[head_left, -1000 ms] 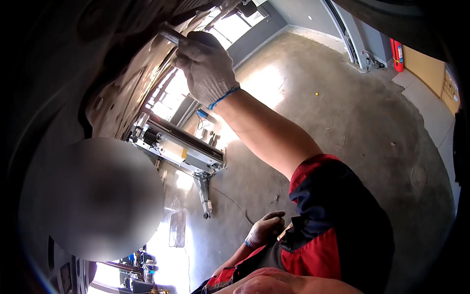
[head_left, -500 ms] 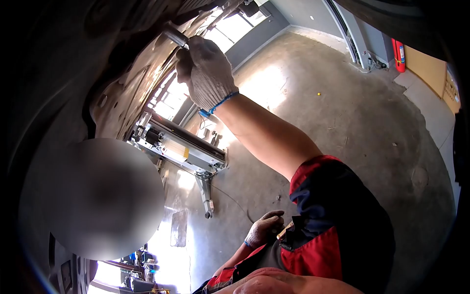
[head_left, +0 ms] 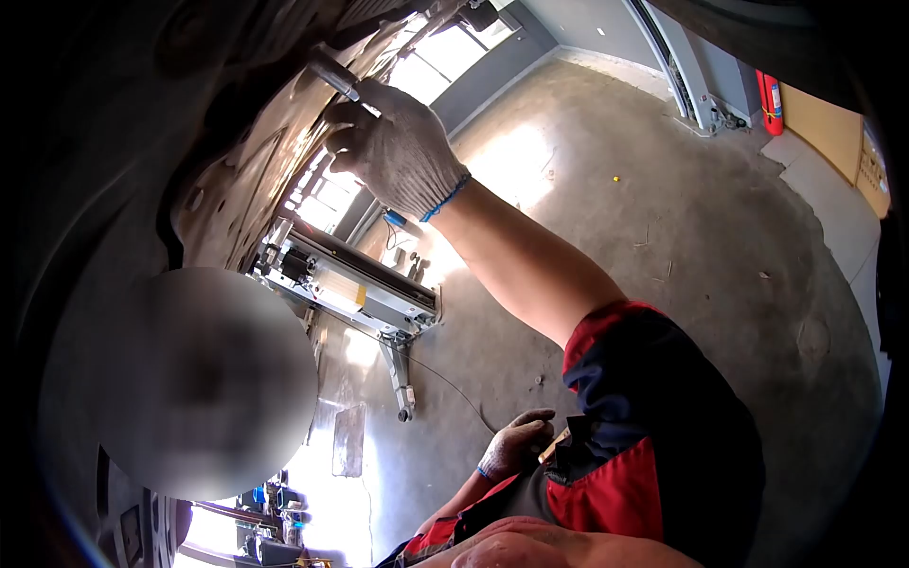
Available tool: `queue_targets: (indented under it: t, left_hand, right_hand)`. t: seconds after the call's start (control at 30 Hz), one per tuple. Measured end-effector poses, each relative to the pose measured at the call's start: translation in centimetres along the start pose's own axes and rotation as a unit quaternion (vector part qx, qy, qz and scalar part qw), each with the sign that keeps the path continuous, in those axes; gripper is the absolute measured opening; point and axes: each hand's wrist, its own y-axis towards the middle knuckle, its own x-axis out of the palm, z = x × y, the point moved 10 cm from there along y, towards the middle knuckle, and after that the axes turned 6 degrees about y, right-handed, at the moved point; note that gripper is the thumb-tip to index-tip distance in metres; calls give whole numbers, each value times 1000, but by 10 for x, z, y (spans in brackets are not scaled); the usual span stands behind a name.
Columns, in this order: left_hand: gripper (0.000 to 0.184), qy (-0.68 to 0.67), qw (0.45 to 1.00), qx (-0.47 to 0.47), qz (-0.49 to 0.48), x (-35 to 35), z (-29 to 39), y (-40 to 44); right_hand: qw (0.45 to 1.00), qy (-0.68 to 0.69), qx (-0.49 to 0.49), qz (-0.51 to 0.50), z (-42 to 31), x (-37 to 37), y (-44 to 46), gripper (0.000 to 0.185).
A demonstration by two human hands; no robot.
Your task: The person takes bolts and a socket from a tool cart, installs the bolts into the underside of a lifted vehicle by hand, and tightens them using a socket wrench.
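Raised at the upper left, my right hand (head_left: pixel 402 147) wears a pale knit glove. Its upper fingers grip the near end of a metal cylinder (head_left: pixel 333 74) resembling a deep socket, while its lower fingers are bent and apart from it. The cylinder's far end points up into the dark vehicle underside (head_left: pixel 251 142); whether it seats on anything is hidden. Low in the view, my left hand (head_left: pixel 516 445), also gloved, is half curled beside my waist. A small tan object (head_left: pixel 554 447) lies near its fingers; what the hand holds, if anything, I cannot make out.
A large round blurred patch (head_left: pixel 208 383) covers the lower left. Behind stand a grey lift post base (head_left: pixel 355 284) and its foot (head_left: pixel 398 379), with a thin cable (head_left: pixel 440 374) along the concrete floor (head_left: pixel 682 246). A red fire extinguisher (head_left: pixel 770 104) stands at the upper right.
My right hand has shifted slightly and its lower fingers have loosened away from the cylinder, showing more of it. My left hand has moved barely to the right.
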Motion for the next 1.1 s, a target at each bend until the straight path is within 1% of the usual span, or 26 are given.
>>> queue_targets:
  t: [0.03, 0.07, 0.17, 0.2, 0.23, 0.27, 0.3, 0.33, 0.43, 0.5, 0.57, 0.63, 0.7, 0.73, 0.77, 0.8, 0.83, 0.87, 0.9, 0.93, 0.97, 1.03, 1.07, 1.1]
  left_hand:
    - [46, 25, 1000, 6, -2, -1, -1, 0]
    - [46, 42, 999, 14, -3, -1, 0, 0]
    - [48, 86, 994, 60, -13, 4, 14, 0]
    - [48, 94, 993, 70, -16, 6, 16, -2]
    - [48, 101, 991, 79, -20, 9, 18, -3]
    - [47, 106, 991, 84, -23, 9, 20, -3]
    - [47, 91, 993, 71, -24, 9, 17, -2]
    - [47, 76, 995, 58, -24, 9, 14, -1]
    - [45, -33, 999, -20, -19, 7, 1, 6]
    - [45, -96, 994, -47, -15, 10, 1, 5]
    - [45, -107, 993, -51, -11, 12, 2, 5]
    - [45, -129, 990, -55, -13, 12, 0, 5]
    - [46, -186, 980, -71, -19, 12, -6, 6]
    - [46, -134, 989, -52, -46, 12, -8, 8]
    - [47, -80, 994, -31, -73, 9, -14, 11]
    - [47, -27, 995, -11, -99, 10, -13, 12]
    - [47, -1, 993, 13, -117, 11, -12, 10]
    - [47, 25, 990, 35, -134, 13, -12, 8]
    - [48, 52, 985, 58, -153, 19, -3, 4]
    - [44, 81, 985, 70, -132, 20, 5, 2]
    - [44, 85, 989, 51, -109, 20, 7, 3]
    - [43, 93, 994, 14, -63, 16, 4, 4]
    - [41, 77, 994, 42, -70, 13, 4, 9]
    - [41, 86, 993, 37, -68, 5, -3, 13]
  right_hand:
    - [996, -42, -67, 50, -8, 2, -4, 19]
    - [992, -85, -94, 19, -11, -9, 4, 17]
    - [964, -236, -119, -4, -23, -7, 5, 23]
    - [961, -233, -97, 113, -23, -13, -1, 35]
    - [986, -159, -28, 50, -12, -12, 3, 37]
    - [995, -84, 43, -14, -7, -14, 5, 39]
    - [991, -6, 113, -77, 2, 4, -1, 41]
    - [986, -123, 62, 92, -3, -25, 2, 40]
    - [977, -147, -94, 123, -15, -6, -3, 41]
    - [958, -228, -138, 106, -23, -8, 0, 42]
    - [937, -312, -107, 118, -27, -14, -1, 42]
    - [963, -242, -8, 116, -15, -21, -2, 45]
    - [977, -171, 76, 102, -3, -17, -4, 48]
    - [956, -257, 16, 139, -12, -12, -9, 46]
    - [935, -326, -48, 132, -22, -7, -10, 43]
    - [905, -391, -112, 123, -30, -1, -12, 41]
    - [868, -451, -173, 115, -38, 7, -15, 40]
    - [847, -488, -174, 116, -42, 6, -15, 32]
    - [807, -557, -161, 114, -44, 10, -13, 31]
    - [760, -623, -146, 111, -47, 14, -10, 30]
    - [710, -684, -130, 108, -47, 15, -7, 29]
    - [632, -736, -232, 68, -52, 38, -9, 31]
    - [588, -757, -281, 45, -52, 50, -11, 33]
    - [570, -779, -260, 30, -50, 50, -6, 32]
